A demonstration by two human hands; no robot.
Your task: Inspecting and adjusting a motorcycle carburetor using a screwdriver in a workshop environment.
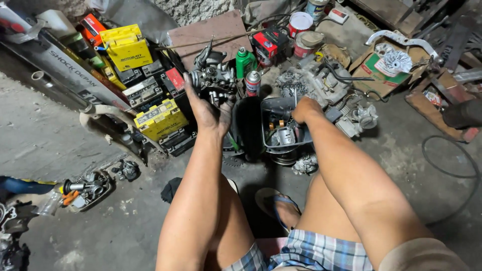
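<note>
— What is underfoot here?
— A grey, stained concrete floor [411, 165], cracked and dusty, with a paler raised slab [35, 135] at the left.
— And behind it?
— A rough, pebbly plastered wall [193, 9] along the top edge, with a flat reddish-brown board [211, 32] lying at its foot.
— The light?
— Dim and even, with soft shadows; no window shows.

R hand [305, 109] fingers hidden inside grey tray [270, 143]; grip can't be told. Carb [215, 78] underside covered by L hand [208, 111]. Hose [452, 170] and exhaust [55, 65] cut off at frame edges.
</note>
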